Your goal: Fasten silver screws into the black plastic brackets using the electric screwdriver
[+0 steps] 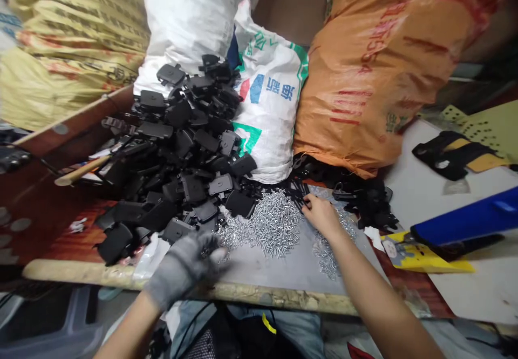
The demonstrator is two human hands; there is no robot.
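My left hand (184, 267), in a grey glove, is over the table's front edge beside the black plastic parts (192, 186). Motion blurs its fingers, so I cannot tell whether it holds anything. My bare right hand (321, 214) reaches to the back of the grey work surface (267, 271). Its fingers are bent together on thin black pieces (298, 192) lying behind the screws. A heap of silver screws (277, 224) lies between my hands. Small shiny metal pieces (234, 232) spread to its left, and more small metal parts (327, 259) lie under my right wrist.
A white sack (267, 94) and an orange sack (364, 78) stand behind the heaps. A wooden handle (83, 171) juts out at left. On the right are a blue tool-like object (465, 216) and a yellow packet (433, 262). A rounded rail (121, 277) edges the table.
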